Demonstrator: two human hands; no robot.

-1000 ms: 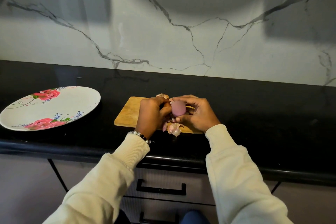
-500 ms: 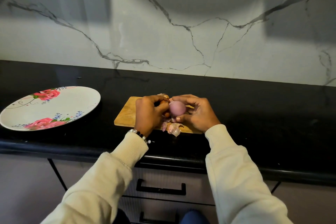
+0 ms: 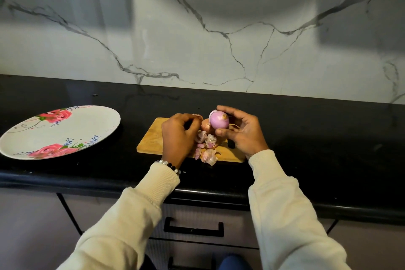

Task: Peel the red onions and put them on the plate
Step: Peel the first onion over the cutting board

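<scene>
At frame centre, the right hand (image 3: 243,136) grips a peeled round pink-purple onion (image 3: 218,120) above the wooden chopping board (image 3: 153,138); the left hand (image 3: 178,136) is curled, its contents unclear. The floral white plate (image 3: 65,129) sits left.

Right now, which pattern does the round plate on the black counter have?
The round white plate has pink roses with green leaves and small blue specks; the head view shows it best.

A peeled red onion (image 3: 218,121), smooth and pinkish-purple with a small tan nub facing up, is sitting above the wooden board. An unpeeled brownish onion (image 3: 205,126) is lying just behind it. The oval white plate (image 3: 92,129) with pink roses is resting on the table, well apart to the left.
</scene>
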